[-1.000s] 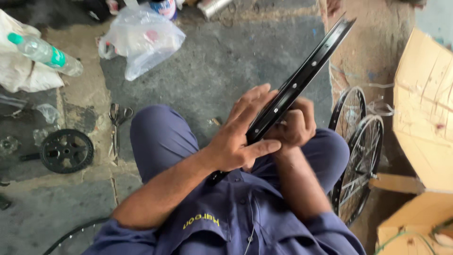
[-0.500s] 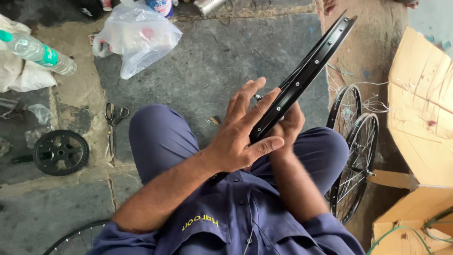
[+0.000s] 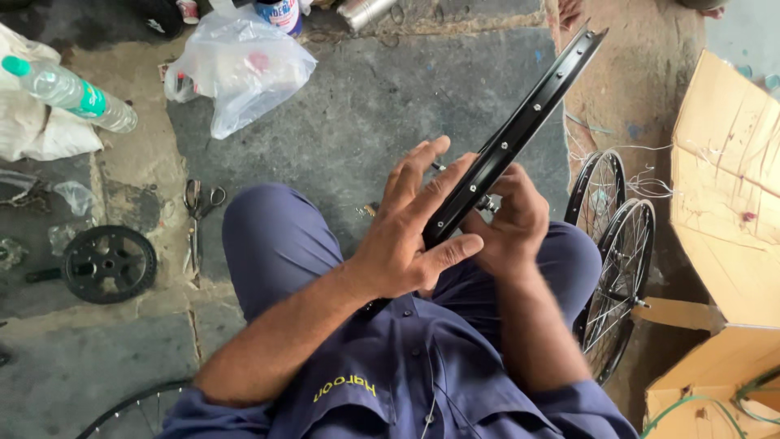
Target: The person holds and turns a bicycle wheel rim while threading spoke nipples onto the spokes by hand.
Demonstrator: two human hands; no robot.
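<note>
Rim, black, bare metal, held edge-on over the person's lap and slanting up and away toward the upper right. Left hand lies flat against its near face, fingers spread, thumb hooked under the lower edge: pressed on the rim, not curled around it. Right hand sits on the far side, fingers bunched at a small silvery part at the rim's inner edge; whether they pinch it or only touch it, cannot tell.

Progress, as judged: early. The stretch of rim in view shows a row of empty holes and no spokes fitted. Two spoked wheels stand against the right thigh, apparently finished, so the rim in hand looks like a further unit just started.

Surroundings: black sprocket and scissors on the floor to the left, plastic bottle and clear bag beyond, cardboard box to the right.
</note>
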